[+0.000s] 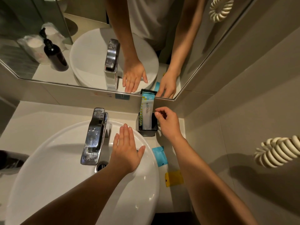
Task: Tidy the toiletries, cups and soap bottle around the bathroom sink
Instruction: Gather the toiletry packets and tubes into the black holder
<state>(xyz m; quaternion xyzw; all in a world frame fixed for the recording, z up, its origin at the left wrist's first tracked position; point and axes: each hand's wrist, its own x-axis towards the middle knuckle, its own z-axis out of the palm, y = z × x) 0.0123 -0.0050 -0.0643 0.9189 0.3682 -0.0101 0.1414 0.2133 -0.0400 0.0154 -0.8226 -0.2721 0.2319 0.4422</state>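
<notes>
Your L hand (125,149) lies flat, fingers spread, empty, on sink (48,176) rim. R hand (168,124), fingers curled, holds nothing, just right of holder (148,133) w/ packet (146,111); blue sachet (159,155) nearer you.

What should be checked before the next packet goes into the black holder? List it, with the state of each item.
1. Black holder upright on the counter: ok.
2. Long packet standing in the holder, leaning toward the mirror: ok.
3. Right hand free to pick up: cannot tell; fingers curled beside the holder's rim, nothing visibly held.
4. Left hand out of the way, flat on the sink rim: ok.
5. Blue packet and yellow packet put away: not ok; both lie flat on the counter.
6. Room left in the holder: ok, dark gap beside the long packet.
</notes>
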